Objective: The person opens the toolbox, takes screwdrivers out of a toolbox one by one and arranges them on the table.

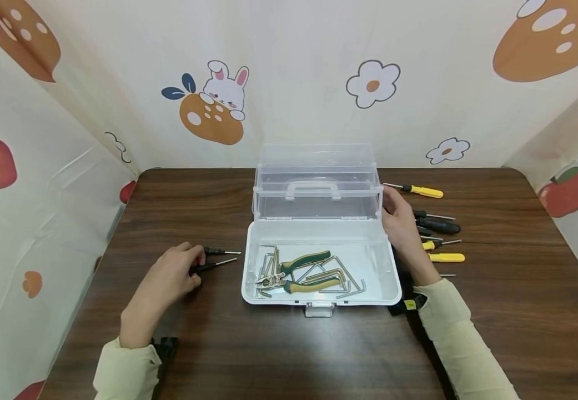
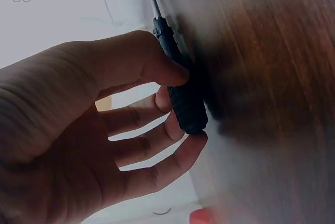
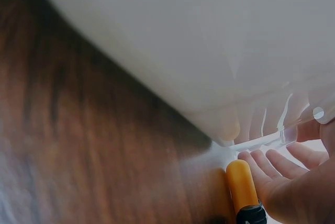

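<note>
My left hand (image 1: 171, 275) pinches a black screwdriver (image 2: 180, 85) by its handle, thumb on one side and fingertips on the other, just above the tabletop. A second black screwdriver (image 1: 211, 251) lies alongside it. In the middle stands a white toolbox (image 1: 246, 266) holding pliers (image 1: 313, 286) with green and yellow handles and several hex keys (image 1: 353, 286). Its clear lid (image 1: 318, 205) is raised at the back. My right hand (image 1: 402, 228) is at the lid's right edge, fingers fairly straight in the right wrist view; the lid partly hides its fingertips in the head view.
To the right of the toolbox lie several screwdrivers with yellow or black handles, among them a yellow one (image 1: 426, 192) at the back and a thick black one (image 1: 441, 226). The wooden table (image 1: 279, 355) ends at a patterned curtain (image 1: 298, 111) behind.
</note>
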Demonstrator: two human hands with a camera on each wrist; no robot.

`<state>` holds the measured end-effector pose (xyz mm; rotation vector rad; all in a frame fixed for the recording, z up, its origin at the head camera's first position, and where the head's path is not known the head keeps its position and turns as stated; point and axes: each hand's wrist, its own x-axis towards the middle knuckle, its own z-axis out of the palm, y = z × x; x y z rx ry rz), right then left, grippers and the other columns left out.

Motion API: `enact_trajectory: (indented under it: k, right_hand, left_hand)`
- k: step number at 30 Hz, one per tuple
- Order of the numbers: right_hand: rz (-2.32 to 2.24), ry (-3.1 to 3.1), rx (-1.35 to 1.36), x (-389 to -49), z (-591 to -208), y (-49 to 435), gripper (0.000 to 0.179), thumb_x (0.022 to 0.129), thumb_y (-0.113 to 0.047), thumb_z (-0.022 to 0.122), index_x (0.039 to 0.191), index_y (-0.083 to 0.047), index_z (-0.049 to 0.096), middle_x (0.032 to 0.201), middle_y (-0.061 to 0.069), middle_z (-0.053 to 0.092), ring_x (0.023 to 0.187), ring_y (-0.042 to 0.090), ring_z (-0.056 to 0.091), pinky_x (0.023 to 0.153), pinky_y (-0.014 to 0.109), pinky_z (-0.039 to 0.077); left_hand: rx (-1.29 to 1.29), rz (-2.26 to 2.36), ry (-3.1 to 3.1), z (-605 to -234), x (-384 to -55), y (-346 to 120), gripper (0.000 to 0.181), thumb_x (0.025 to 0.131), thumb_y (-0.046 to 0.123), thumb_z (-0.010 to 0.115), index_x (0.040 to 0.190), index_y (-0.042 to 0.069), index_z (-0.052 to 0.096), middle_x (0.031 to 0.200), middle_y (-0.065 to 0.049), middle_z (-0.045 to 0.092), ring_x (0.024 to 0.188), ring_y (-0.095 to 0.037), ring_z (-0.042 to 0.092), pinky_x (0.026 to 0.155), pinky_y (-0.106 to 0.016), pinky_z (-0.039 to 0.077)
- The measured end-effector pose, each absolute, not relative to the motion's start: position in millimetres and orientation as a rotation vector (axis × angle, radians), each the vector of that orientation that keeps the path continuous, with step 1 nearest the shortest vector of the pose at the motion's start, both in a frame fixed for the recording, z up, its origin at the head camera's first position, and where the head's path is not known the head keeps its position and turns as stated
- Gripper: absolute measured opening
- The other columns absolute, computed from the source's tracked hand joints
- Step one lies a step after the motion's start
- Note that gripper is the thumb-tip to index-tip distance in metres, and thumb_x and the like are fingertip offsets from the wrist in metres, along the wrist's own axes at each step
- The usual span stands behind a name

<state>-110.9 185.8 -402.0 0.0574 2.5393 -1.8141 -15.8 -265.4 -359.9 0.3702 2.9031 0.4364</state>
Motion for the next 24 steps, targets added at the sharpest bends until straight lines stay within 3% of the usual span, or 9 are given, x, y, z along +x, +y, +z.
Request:
enact_trajectory:
  k: [8,16,21,24]
  right_hand:
    - [-1.793,2.546,0.065,-111,-400,185,0.050,0.107,-0.022,0.058,0.155,-0.012,0.046,0.162,0.013,0.046,0.150,0.038,0.043,0.119,0.066,0.040]
    - [-1.764,2.570,0.049,-109,-399,187,0.052,0.108,-0.025,0.058,0.157,-0.015,0.044,0.162,0.013,0.047,0.149,0.040,0.045,0.117,0.068,0.041]
    - [-1.710,2.605,0.046,-107,-395,187,0.058,0.109,-0.031,0.055,0.160,-0.012,0.038,0.162,0.018,0.045,0.149,0.042,0.045,0.116,0.069,0.040]
    - [-1.687,2.588,0.080,-107,-391,188,0.060,0.110,-0.038,0.051,0.161,-0.011,0.037,0.163,0.019,0.044,0.149,0.043,0.044,0.116,0.070,0.040]
  left_hand:
    - [0.391,0.415,2.938,-358,-13,-265,0.029,0.075,-0.015,0.072,0.091,0.009,0.067,0.090,-0.008,0.063,0.084,-0.031,0.061,0.069,-0.043,0.052]
    - [0.357,0.414,2.947,-353,-10,-262,0.025,0.081,-0.009,0.077,0.097,0.008,0.069,0.094,-0.008,0.066,0.092,-0.033,0.064,0.075,-0.049,0.056]
    - [0.285,0.541,2.960,-344,-11,-254,0.013,0.094,0.002,0.072,0.105,0.009,0.072,0.101,-0.007,0.070,0.091,-0.027,0.065,0.076,-0.048,0.057]
    - [0.237,0.769,2.919,-340,-17,-247,0.016,0.103,0.012,0.064,0.117,0.008,0.071,0.111,-0.009,0.071,0.098,-0.026,0.067,0.084,-0.049,0.057]
